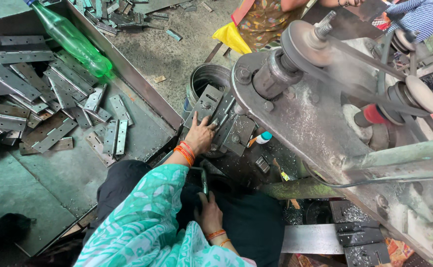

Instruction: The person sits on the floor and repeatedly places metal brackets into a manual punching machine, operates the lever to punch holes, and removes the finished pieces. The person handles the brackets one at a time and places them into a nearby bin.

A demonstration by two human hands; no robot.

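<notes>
My left hand (200, 137) reaches forward and lies with spread fingers on a stack of grey metal hinge plates (236, 133) piled over a round metal bucket (202, 78). It touches the plates without closing on one. Orange bangles sit on that wrist, below a teal patterned sleeve. My right hand (209, 213) is low near my lap, closed around the lower end of a bent metal lever (204, 179) that rises toward the machine. Black cloth covers my lap beneath it.
A green metal tray (53, 173) at left holds several loose hinges (53, 99) and a green plastic bottle (73, 42). A heavy machine with pulleys and a belt (325, 54) fills the right. Another person in patterned clothing (266, 20) sits beyond it.
</notes>
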